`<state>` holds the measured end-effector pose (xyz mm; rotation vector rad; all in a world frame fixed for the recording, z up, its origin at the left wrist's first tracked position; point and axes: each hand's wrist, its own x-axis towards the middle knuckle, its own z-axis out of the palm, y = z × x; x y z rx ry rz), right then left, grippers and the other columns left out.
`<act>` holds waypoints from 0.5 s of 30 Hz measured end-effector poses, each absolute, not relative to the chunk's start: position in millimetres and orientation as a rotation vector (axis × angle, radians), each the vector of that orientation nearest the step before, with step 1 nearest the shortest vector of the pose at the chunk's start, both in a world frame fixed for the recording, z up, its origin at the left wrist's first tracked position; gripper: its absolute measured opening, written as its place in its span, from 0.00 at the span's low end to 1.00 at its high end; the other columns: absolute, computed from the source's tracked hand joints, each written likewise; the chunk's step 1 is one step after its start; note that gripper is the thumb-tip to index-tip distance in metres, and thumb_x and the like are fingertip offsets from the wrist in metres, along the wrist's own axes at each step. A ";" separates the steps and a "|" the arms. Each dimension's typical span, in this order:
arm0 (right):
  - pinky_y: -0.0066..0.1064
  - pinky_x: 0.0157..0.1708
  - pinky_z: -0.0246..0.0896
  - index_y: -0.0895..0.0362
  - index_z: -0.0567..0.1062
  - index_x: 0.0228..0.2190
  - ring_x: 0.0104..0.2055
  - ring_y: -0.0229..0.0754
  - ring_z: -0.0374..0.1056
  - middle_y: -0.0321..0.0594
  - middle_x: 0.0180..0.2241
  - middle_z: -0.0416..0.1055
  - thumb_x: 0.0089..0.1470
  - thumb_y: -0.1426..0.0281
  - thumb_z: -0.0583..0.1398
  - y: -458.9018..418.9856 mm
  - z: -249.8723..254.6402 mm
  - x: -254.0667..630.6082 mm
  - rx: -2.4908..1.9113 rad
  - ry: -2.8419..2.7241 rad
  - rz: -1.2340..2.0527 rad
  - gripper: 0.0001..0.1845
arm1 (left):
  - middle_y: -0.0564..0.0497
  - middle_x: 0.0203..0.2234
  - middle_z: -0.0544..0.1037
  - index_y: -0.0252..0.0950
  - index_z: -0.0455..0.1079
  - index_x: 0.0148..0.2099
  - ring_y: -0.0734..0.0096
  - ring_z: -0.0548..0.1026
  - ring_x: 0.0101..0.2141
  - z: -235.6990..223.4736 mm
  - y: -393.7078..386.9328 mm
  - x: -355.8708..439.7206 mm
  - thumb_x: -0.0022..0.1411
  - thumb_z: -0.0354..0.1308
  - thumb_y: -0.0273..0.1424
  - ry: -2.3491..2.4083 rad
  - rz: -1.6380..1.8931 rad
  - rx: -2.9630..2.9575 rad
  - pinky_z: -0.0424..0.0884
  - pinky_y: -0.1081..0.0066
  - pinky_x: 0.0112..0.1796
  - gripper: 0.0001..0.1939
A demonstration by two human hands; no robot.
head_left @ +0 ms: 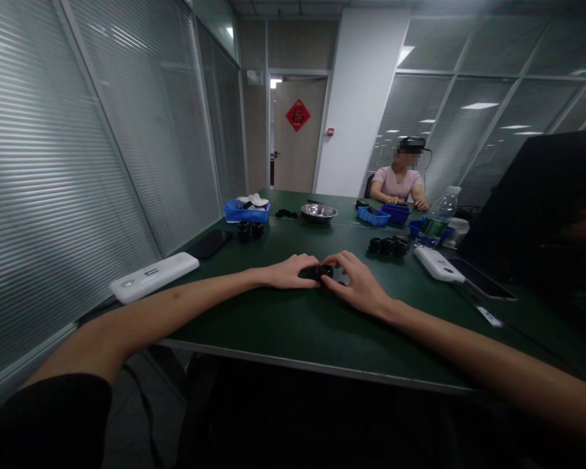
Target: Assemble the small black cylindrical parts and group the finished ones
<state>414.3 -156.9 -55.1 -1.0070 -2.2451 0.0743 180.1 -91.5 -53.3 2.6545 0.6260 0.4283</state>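
Left hand: its thumb and fingers [292, 271] are gripping the left part of a black piece.
Right hand: its thumb and forefinger [357, 281] are pinching the rounded right end.
Black piece [327, 271]: it is sitting between the two hands, near the table's front edge; whether it is touching the surface, I cannot tell.
Look: it is showing a dark, glossy, rounded end, the rest hiding behind fingers.
Long axis: it seems to be running left to right, the rounded end pointing toward the right hand.
Green table [273, 322]: it is spreading out dark and smooth, with black round parts [388, 245] lying to the right and more black parts [251, 230] lying to the left.
Farther back: a metal bowl [317, 219] is standing between blue trays, a bottle [439, 218] is standing at right.
Room: a co-worker [399, 185] is sitting across; blinds [34, 143] are covering the left glass, and a red diamond sign [297, 115] is hanging on the door [305, 153].
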 end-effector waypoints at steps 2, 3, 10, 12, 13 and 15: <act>0.42 0.46 0.66 0.53 0.72 0.48 0.47 0.49 0.68 0.44 0.44 0.72 0.61 0.67 0.62 -157.4 -54.9 414.4 -1.005 -2.262 0.064 0.14 | 0.44 0.51 0.73 0.37 0.66 0.59 0.56 0.69 0.51 -53.9 -90.9 180.0 0.68 0.56 0.48 0.631 0.427 2.659 0.62 0.59 0.52 0.26; 0.42 0.46 0.66 0.53 0.72 0.49 0.47 0.49 0.68 0.43 0.45 0.72 0.60 0.69 0.61 -157.7 -54.8 414.3 -0.994 -2.278 0.061 0.14 | 0.44 0.51 0.73 0.37 0.66 0.59 0.56 0.69 0.51 -54.1 -90.6 179.9 0.68 0.56 0.48 0.635 0.425 2.659 0.62 0.59 0.53 0.26; 0.45 0.49 0.66 0.51 0.72 0.49 0.49 0.51 0.67 0.44 0.47 0.71 0.61 0.67 0.62 -157.1 -55.9 413.9 -0.979 -2.272 0.051 0.15 | 0.44 0.51 0.73 0.37 0.65 0.60 0.56 0.69 0.52 -53.0 -91.4 179.9 0.68 0.56 0.50 0.631 0.420 2.648 0.62 0.59 0.52 0.27; 0.46 0.48 0.67 0.51 0.72 0.50 0.49 0.51 0.67 0.44 0.47 0.71 0.61 0.66 0.62 -156.9 -56.2 413.7 -0.982 -2.280 0.060 0.15 | 0.44 0.52 0.73 0.38 0.65 0.61 0.56 0.69 0.52 -52.2 -92.2 179.8 0.68 0.56 0.49 0.635 0.419 2.645 0.62 0.59 0.52 0.27; 0.46 0.48 0.67 0.51 0.72 0.50 0.48 0.51 0.67 0.44 0.47 0.72 0.61 0.68 0.61 -157.0 -56.1 413.5 -0.974 -2.294 0.060 0.15 | 0.44 0.52 0.73 0.38 0.65 0.61 0.56 0.69 0.52 -52.0 -92.6 179.7 0.68 0.56 0.49 0.636 0.419 2.644 0.62 0.59 0.53 0.27; 0.46 0.49 0.66 0.51 0.71 0.51 0.48 0.51 0.67 0.44 0.47 0.72 0.60 0.71 0.61 -157.6 -55.7 413.0 -0.950 -2.320 0.051 0.17 | 0.44 0.52 0.73 0.37 0.65 0.60 0.56 0.69 0.52 -52.0 -92.9 179.5 0.68 0.56 0.49 0.640 0.420 2.642 0.62 0.59 0.53 0.27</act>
